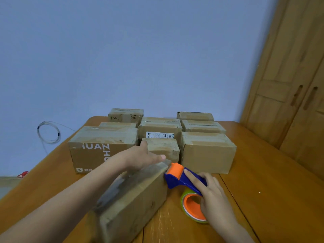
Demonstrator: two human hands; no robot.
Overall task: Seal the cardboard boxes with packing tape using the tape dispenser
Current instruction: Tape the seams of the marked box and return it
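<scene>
— Blue wall [122, 50] behind, wooden door [289, 85] at right, wooden table [263, 181] below. Where on it, the box in hand?

— Nearest of all: long cardboard box [133, 199] lying slantwise at the front edge, strip of clear tape along its top. Behind it, rows of taped boxes [206, 151] reaching towards the wall.

— Heavy?

— Probably light – plain corrugated card, stiff at the edges, apt to slide on smooth wood. Best pinned from above, near the end being taped.

— And the left hand [145, 158]?

— Fingers straight and spread, palm down on the far end of the box top. Pressing, not gripping.

— Right hand [210, 192]?

— Curled round the handle of the blue tape dispenser [180, 179], forefinger stretched along the top. Orange roller at the far corner of the box, tape roll [192, 207] with orange core hanging below, near the tabletop.

— Risk?

— Thin tape, likely to crease or cling to itself if slack.
</scene>
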